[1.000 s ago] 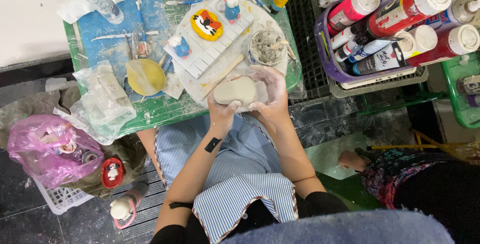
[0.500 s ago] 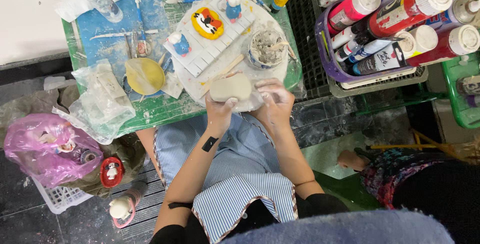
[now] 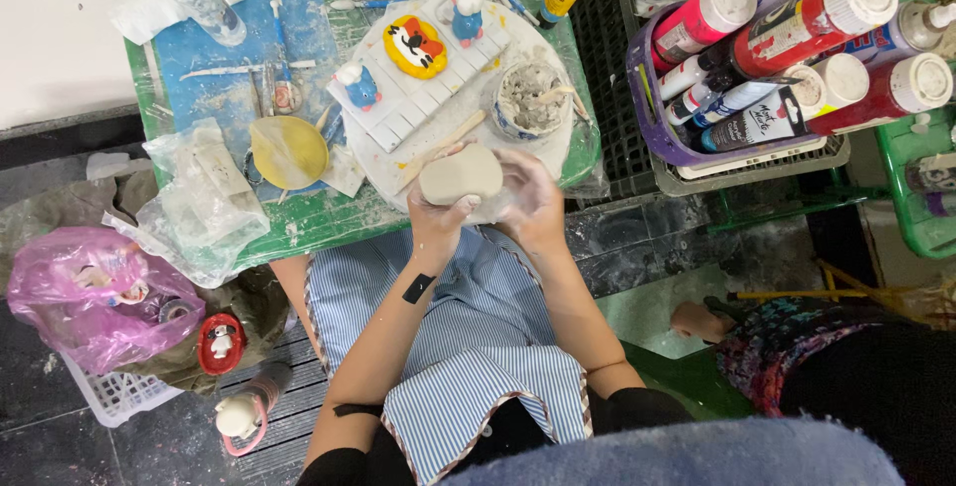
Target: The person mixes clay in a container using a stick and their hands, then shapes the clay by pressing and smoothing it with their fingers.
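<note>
Both hands hold one lump of grey clay [image 3: 460,173] at the near edge of the green bench [image 3: 299,227]. The left hand [image 3: 438,222] grips the clay from below, with its fingers [image 3: 426,209] wrapped around the near side. The right hand [image 3: 530,199] presses on the right side of the clay, fingers curled against it. The clay is smooth and rounded, a bit like a loaf, and sits just above the person's lap and striped apron [image 3: 478,386].

Just past the clay lies a round white board [image 3: 398,172]. On it are a flat wooden stick [image 3: 443,147], a small cup of grey paste [image 3: 528,98], a yellow figure with a red and white face [image 3: 415,46], and two little blue figures [image 3: 360,86] [image 3: 466,14]. To the left is a yellow disc [image 3: 289,150] and some crumpled clear plastic [image 3: 204,197]. On the far right, a purple basket [image 3: 667,142] holds many paint bottles [image 3: 797,18]. A pink bag [image 3: 95,297] lies on the floor at the near left.
</note>
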